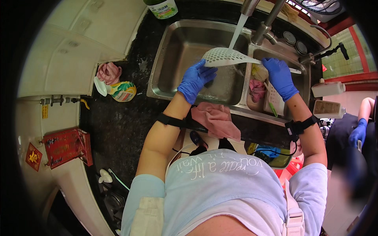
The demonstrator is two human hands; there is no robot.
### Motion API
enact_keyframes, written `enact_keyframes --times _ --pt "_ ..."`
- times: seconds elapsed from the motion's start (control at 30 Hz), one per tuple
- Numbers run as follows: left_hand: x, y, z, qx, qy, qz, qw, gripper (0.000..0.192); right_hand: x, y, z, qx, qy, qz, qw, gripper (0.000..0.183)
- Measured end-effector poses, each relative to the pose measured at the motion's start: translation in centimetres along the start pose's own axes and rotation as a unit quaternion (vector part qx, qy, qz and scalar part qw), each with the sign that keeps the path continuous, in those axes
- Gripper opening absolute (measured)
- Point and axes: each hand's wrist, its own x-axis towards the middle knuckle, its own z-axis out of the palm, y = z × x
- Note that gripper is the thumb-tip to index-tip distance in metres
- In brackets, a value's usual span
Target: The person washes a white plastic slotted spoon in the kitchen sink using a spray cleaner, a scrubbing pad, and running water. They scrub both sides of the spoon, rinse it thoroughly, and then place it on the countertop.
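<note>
A white perforated plastic scoop or strainer (221,57) is held over the large basin of a steel double sink (155,75), under water running from the faucet (250,7). My right hand (280,77), in a blue glove, grips the end of its handle. My left hand (197,78), also gloved in blue, is at the lower left edge of its bowl, fingers spread; whether it supports the bowl is hard to tell. Below the hands a pink cloth (217,119) hangs over the sink's front edge.
A pink rag (257,90) and a white holder (273,101) with a green-handled tool lie in the small basin. On the left counter are a spray bottle (122,91) and another pink cloth (109,73). Dish soap (162,8) stands behind. Another person's gloved hand (358,134) is at right.
</note>
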Motion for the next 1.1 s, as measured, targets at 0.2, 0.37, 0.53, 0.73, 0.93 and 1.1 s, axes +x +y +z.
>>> enact_keyframes --times 0.2,0.37,0.53,0.73,0.93,1.1 --pt "1.8 1.2 -1.4 0.112 -0.065 0.098 0.987 0.037 0.8 0.1 1.5 0.166 -0.185 0.233 0.940 0.022" --pt "2.6 0.3 -0.2 0.494 0.161 0.321 0.792 0.058 3.3 -3.5 1.5 0.123 -0.168 0.233 0.950 0.025" --pt "1.6 -3.0 2.8 0.758 0.085 0.504 0.406 0.055 4.9 -4.6 2.9 0.110 -0.180 0.203 0.956 0.021" --pt "2.9 -1.2 1.7 0.723 0.031 0.475 0.501 0.049 3.5 -3.5 0.8 0.115 -0.179 0.148 0.966 0.020" --pt "2.2 0.8 -0.9 0.346 0.060 0.107 0.930 0.040 0.4 -0.1 -0.6 0.156 -0.183 0.125 0.963 0.021" --pt "0.3 0.4 0.2 0.237 0.026 0.019 0.971 0.034 -0.8 1.1 -0.7 0.169 -0.165 0.149 0.960 0.021"
